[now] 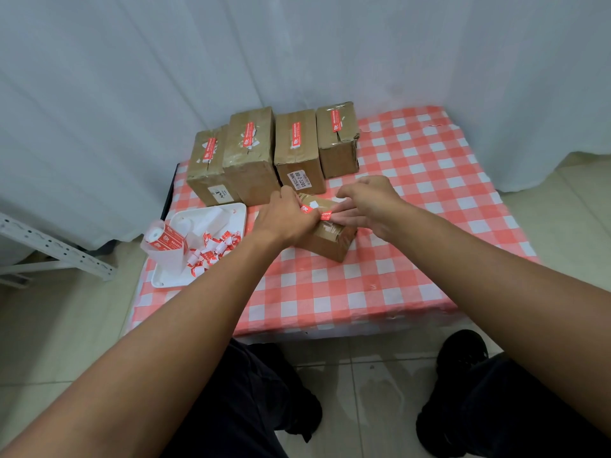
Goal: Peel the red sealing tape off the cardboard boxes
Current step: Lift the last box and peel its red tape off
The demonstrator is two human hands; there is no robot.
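Both our hands are on the small cardboard box (pixel 325 238) that lies near the middle of the checked tablecloth (pixel 413 180). Our left hand (pixel 286 218) rests over the left part of the box top, fingers curled down on it, and its fingertips touch the red sealing tape (pixel 307 209). Our right hand (pixel 367 206) comes from the other side; its fingers are bent over a second red piece (pixel 326 214), but we cannot tell if they really pinch it.

Behind this box, 4 taller boxes (pixel 299 150) stand in 1 row against the white curtain (pixel 297 44), and each has a red tape strip on its top. At the left, a white tray (pixel 158 280) sits at the table edge. It holds many peeled tape scraps (pixel 211 251) and a roll of labels (pixel 165 241), which leans over the tray's left rim.
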